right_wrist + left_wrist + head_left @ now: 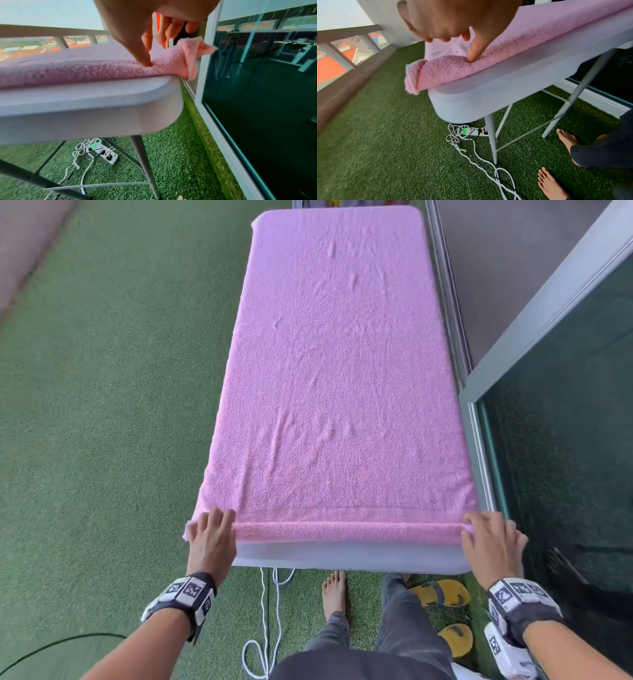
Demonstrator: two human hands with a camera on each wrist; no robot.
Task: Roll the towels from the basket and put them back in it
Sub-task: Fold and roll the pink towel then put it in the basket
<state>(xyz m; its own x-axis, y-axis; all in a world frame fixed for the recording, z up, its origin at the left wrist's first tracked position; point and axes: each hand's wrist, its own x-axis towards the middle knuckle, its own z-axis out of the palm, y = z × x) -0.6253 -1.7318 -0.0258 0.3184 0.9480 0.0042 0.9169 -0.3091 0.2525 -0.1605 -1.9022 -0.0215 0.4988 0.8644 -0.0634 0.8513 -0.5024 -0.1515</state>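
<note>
Already one narrow turn in: left hand (209,537) and right hand (490,539) pinch roll ends on tabletop (346,558); pink towel (339,371) stretches lengthwise away from fingers (475,54).

I've got one pink terry towel (342,364) spread flat along the length of the white folding table (342,558), covering nearly the whole top. Its pile is fluffy, with a few shallow wrinkles across the middle and a woven band running just beyond the near end. That near end is turned over into a narrow first roll, lying straight across the table's near edge from side to side. On the left the rolled corner (416,75) overhangs the table's rounded corner, layers showing. On the right the corner (192,56) sticks out past the edge, bunched up.
</note>
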